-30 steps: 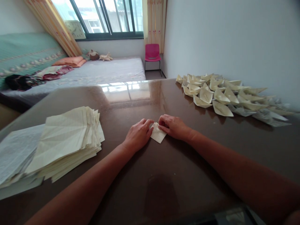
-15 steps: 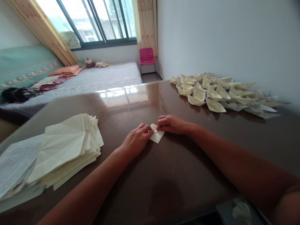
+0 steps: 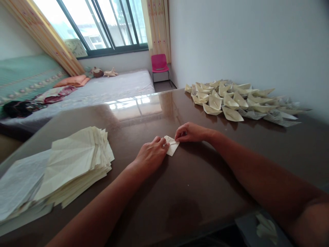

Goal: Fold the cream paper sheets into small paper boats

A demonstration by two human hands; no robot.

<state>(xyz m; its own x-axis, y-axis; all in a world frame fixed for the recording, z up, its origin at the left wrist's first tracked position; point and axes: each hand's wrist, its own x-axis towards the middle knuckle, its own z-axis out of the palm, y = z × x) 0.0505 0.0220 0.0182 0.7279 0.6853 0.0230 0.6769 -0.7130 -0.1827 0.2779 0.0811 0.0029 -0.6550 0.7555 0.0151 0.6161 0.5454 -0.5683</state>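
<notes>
A small folded square of cream paper (image 3: pixel 172 146) lies cornerwise on the brown glossy table (image 3: pixel 154 212), with a fold line across its middle. The fingers of my left hand (image 3: pixel 154 151) are closed on its left corner and cover that edge. At the opposite corner, the thumb and fingertips of my right hand (image 3: pixel 189 132) pinch the paper's edge. Both forearms rest low over the tabletop.
Stacked cream sheets (image 3: pixel 74 161) lie at the left, partly over greyish printed sheets (image 3: pixel 20 181). Several folded paper boats (image 3: pixel 232 114) crowd the far right by the wall. Beyond the table are a bed (image 3: pixel 123 82) and a pink chair (image 3: pixel 159 63).
My right hand has slid outward from the paper's middle to its right corner, uncovering the fold line. My left hand stays on the left corner. The view has shifted slightly.
</notes>
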